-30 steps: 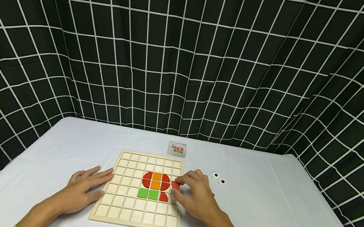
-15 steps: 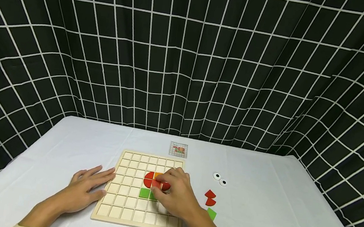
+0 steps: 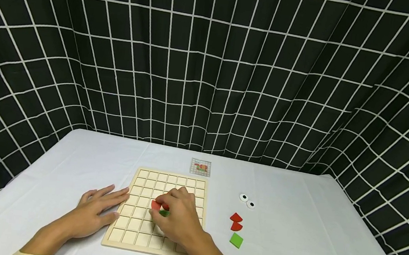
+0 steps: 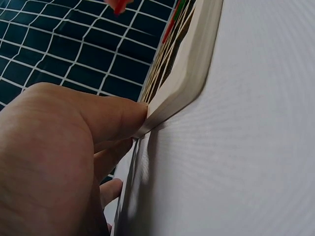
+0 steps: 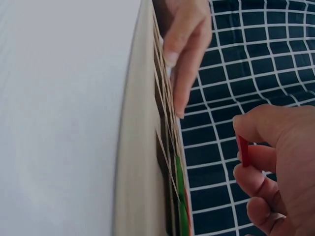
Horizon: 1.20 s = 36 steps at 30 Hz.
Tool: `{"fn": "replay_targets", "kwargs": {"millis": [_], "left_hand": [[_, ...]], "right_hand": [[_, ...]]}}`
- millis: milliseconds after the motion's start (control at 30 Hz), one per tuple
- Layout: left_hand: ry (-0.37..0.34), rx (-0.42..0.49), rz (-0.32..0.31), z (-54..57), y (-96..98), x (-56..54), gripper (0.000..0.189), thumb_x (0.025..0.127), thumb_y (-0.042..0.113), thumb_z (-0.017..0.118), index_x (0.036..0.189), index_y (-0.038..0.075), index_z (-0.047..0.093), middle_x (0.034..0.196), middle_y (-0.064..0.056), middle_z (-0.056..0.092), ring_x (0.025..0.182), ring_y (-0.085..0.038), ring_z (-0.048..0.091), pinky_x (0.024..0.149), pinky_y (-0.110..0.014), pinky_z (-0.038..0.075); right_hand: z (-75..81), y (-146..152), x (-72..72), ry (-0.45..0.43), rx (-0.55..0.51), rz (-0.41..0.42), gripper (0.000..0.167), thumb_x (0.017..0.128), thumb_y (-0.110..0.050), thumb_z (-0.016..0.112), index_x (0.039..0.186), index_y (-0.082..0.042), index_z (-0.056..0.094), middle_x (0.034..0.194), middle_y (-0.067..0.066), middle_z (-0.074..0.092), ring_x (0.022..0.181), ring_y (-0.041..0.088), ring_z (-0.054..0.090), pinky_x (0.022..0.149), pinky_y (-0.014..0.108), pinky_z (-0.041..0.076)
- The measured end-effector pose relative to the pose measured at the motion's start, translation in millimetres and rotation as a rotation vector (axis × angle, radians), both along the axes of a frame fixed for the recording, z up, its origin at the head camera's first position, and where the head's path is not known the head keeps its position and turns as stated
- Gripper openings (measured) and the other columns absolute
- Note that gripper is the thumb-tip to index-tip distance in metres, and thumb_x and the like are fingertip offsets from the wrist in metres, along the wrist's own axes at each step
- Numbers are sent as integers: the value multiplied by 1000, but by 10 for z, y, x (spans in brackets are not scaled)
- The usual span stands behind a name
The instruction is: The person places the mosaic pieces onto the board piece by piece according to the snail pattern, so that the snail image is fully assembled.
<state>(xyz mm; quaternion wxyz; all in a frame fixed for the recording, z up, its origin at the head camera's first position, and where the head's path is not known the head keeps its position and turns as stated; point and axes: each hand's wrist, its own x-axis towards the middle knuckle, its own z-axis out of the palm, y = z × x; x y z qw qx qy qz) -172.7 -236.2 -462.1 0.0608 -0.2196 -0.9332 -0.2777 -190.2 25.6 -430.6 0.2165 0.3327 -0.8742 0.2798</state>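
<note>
A wooden grid board (image 3: 135,224) lies on the table, with red and green tiles set in its middle cells, mostly covered by my right hand (image 3: 177,214). Between thumb and fingers that hand pinches a red quarter-circle tile (image 3: 155,205), held over the board left of the green tile (image 3: 164,213). In the right wrist view the red tile (image 5: 243,150) shows edge-on, raised off the board. My left hand (image 3: 96,210) rests at the board's left edge with fingers extended. Seen from the left wrist, its thumb (image 4: 123,115) touches the board's rim (image 4: 184,73).
Right of the board lie two red quarter-circle tiles (image 3: 236,226), a green square tile (image 3: 236,240) and two white eye discs (image 3: 243,197). A small pattern card (image 3: 201,167) lies behind the board. A black grid-patterned curtain (image 3: 210,81) surrounds the table (image 3: 311,225).
My right hand has carried the red quarter-circle tile leftward from the board's right edge across the board, uncovering the loose tiles on the right. The left hand stays at the board's left edge.
</note>
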Motion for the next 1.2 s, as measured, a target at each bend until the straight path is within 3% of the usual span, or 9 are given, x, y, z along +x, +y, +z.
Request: {"fn": "replay_targets", "kwargs": {"millis": [300,600,1200], "left_hand": [[-22,4,3,-16,10,-23,45,95,22,60,139,12,55,148,-1,42,137,-40,25,102,-61,8],[-24,-7,2,-23,-2,-23,47,94,21,61,139,11,54,148,-1,42,137,-40,25,102,-62,8],[-45,4,9,-14,-5,-10,46,94,22,61,139,11,54,149,-1,41,138,-40,23,103,-61,7]], "right_hand": [[-107,-89,-15,60,65,-54,10,80,-27,75,84,-19,75,79,-11,61,74,8,46,67,25,35],[-207,-93,-28,-23,111,-48,14,82,-30,73,90,-18,75,91,-10,63,85,9,49,80,34,41],[-251,-95,-66,-35,194,-52,20,82,-37,75,93,-20,77,89,-10,55,83,9,43,78,32,38]]}}
